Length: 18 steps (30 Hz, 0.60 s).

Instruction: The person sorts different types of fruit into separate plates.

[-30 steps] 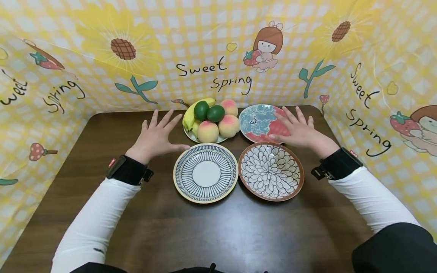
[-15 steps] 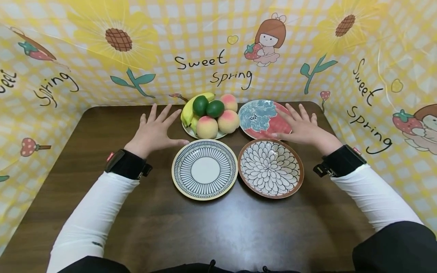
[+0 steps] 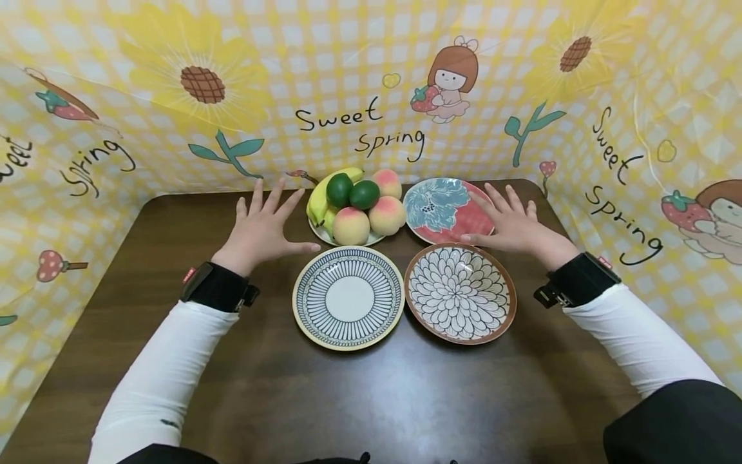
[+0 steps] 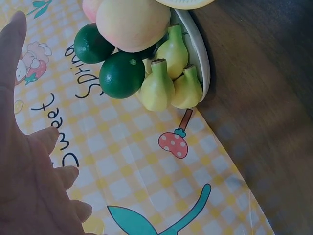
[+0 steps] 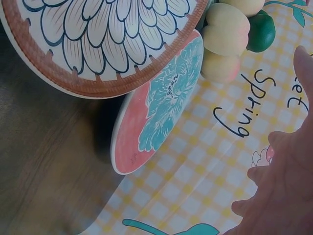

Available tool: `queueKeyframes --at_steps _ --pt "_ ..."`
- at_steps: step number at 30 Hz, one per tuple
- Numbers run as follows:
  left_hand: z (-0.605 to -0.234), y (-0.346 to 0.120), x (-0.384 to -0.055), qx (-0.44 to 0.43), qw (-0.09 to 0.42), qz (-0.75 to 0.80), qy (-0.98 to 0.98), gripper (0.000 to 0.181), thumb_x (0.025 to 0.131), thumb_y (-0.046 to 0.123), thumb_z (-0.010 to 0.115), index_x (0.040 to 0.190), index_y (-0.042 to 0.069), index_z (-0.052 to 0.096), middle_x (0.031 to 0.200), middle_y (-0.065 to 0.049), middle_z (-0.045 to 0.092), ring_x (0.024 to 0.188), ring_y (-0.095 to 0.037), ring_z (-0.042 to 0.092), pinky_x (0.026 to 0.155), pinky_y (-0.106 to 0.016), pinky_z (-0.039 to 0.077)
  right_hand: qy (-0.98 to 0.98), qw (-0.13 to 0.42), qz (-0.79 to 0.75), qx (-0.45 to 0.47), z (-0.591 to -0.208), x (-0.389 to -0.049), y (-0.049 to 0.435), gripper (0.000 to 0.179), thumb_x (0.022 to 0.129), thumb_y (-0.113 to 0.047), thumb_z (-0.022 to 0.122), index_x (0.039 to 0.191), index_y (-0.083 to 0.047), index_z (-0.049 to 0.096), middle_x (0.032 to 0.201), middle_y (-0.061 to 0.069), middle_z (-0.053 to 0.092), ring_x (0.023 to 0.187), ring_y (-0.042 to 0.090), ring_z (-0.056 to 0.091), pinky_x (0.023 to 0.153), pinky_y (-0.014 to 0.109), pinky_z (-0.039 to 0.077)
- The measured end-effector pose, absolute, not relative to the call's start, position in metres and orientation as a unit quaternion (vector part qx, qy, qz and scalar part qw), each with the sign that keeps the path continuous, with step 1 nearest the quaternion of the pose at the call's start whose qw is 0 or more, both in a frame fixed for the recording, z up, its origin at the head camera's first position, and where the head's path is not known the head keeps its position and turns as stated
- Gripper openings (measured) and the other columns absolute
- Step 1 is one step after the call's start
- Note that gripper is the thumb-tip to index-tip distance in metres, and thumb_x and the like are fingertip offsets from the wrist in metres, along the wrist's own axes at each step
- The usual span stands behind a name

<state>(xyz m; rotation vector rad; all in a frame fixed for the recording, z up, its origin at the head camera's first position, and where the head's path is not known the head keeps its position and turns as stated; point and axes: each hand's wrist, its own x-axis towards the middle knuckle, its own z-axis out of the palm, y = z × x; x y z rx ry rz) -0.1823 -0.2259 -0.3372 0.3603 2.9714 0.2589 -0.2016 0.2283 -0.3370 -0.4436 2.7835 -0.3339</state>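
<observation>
Both hands are spread with nothing held. My left hand [image 3: 257, 231] hovers left of the fruit plate, its thumb tip near the upper rim of a striped plate [image 3: 350, 299]. My right hand [image 3: 516, 227] overlaps the right side of a red plate with a blue flower [image 3: 431, 205]; its thumb points left. In front of that sits a brown-rimmed plate with a petal pattern [image 3: 460, 293]. The pale fruit plate [image 4: 205, 63] carries bananas [image 4: 157, 90], several peaches [image 3: 351, 225] and two limes [image 3: 364, 194]. In the right wrist view, a lime [image 5: 261, 32] shows behind the peaches.
A brown wooden table [image 3: 371, 406] lies under the plates. Yellow checked cloth [image 3: 342, 58] with printed flowers and lettering stands as walls at the back and both sides. Black wrist bands [image 3: 216, 288] sit above both hands.
The head view has tilted slightly and come back, so everything shifts a little in it. Hands, plates and fruit keep nearly the same places.
</observation>
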Motion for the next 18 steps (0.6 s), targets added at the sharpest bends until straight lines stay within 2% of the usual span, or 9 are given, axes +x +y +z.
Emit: queueKeyframes --at_steps 4,6,7,9,11,13,15,18 --pt "-0.335 -0.234 -0.177 0.104 0.067 0.075 0.989 0.117 0.080 0.075 0.070 0.167 0.025 0.009 0.174 -0.016 -0.005 0.158 -0.046 -0.016 0.114 -0.083 -0.008 0.967 0.146 -0.129 -0.165 -0.337 -0.209 0.214 0.097 0.096 -0.065 0.054 0.167 -0.027 0.000 0.174 0.012 -0.013 0.157 0.049 -0.018 0.115 0.082 -0.009" --pt "-0.336 -0.238 -0.174 0.096 0.067 0.069 0.991 0.116 0.081 0.072 0.071 0.167 0.022 0.011 0.173 -0.021 0.008 0.159 -0.048 -0.005 0.112 -0.086 -0.004 0.965 0.142 -0.135 -0.173 -0.337 -0.215 0.202 0.098 0.095 -0.065 0.055 0.167 -0.027 0.000 0.174 0.010 -0.014 0.157 0.048 -0.017 0.115 0.082 -0.009" --pt "-0.339 -0.239 -0.172 0.092 0.071 0.070 0.991 0.114 0.082 0.071 0.070 0.167 0.021 0.012 0.171 -0.023 0.016 0.158 -0.050 0.004 0.112 -0.086 0.000 0.963 0.141 -0.140 -0.179 -0.337 -0.219 0.195 0.100 0.095 -0.066 0.056 0.167 -0.027 0.000 0.174 0.010 -0.015 0.158 0.048 -0.017 0.116 0.081 -0.008" --pt "-0.348 -0.240 -0.168 0.086 0.089 0.078 0.989 0.108 0.087 0.067 0.068 0.166 0.017 0.014 0.162 -0.028 0.036 0.151 -0.052 0.029 0.113 -0.083 0.019 0.959 0.136 -0.147 -0.199 -0.337 -0.226 0.179 0.101 0.094 -0.065 0.058 0.167 -0.026 0.000 0.174 0.011 -0.014 0.158 0.048 -0.015 0.117 0.081 -0.006" --pt "-0.362 -0.237 -0.163 0.082 0.120 0.101 0.984 0.099 0.093 0.061 0.063 0.165 0.012 0.016 0.152 -0.031 0.048 0.139 -0.053 0.047 0.109 -0.076 0.036 0.954 0.137 -0.149 -0.221 -0.338 -0.233 0.164 0.103 0.093 -0.063 0.061 0.167 -0.025 0.000 0.174 0.013 -0.013 0.158 0.047 -0.013 0.119 0.079 -0.002" --pt "-0.379 -0.231 -0.159 0.081 0.156 0.142 0.974 0.089 0.099 0.053 0.057 0.163 0.006 0.019 0.145 -0.033 0.054 0.131 -0.051 0.056 0.106 -0.067 0.046 0.950 0.136 -0.142 -0.242 -0.340 -0.238 0.152 0.104 0.093 -0.060 0.064 0.167 -0.023 0.001 0.173 0.016 -0.011 0.159 0.048 -0.010 0.121 0.077 0.002" --pt "-0.393 -0.226 -0.155 0.077 0.187 0.191 0.961 0.078 0.104 0.045 0.053 0.161 0.001 0.025 0.137 -0.034 0.060 0.125 -0.048 0.061 0.104 -0.059 0.050 0.946 0.133 -0.138 -0.261 -0.344 -0.242 0.142 0.105 0.092 -0.056 0.068 0.167 -0.020 0.003 0.173 0.021 -0.009 0.158 0.050 -0.007 0.122 0.075 0.007" --pt "-0.407 -0.230 -0.142 0.048 0.222 0.275 0.934 0.065 0.106 0.033 0.050 0.156 -0.006 0.031 0.111 -0.029 0.071 0.100 -0.038 0.070 0.091 -0.048 0.057 0.936 0.118 -0.154 -0.294 -0.349 -0.251 0.116 0.104 0.091 -0.047 0.073 0.166 -0.013 0.009 0.172 0.025 -0.004 0.157 0.054 -0.002 0.123 0.072 0.012"
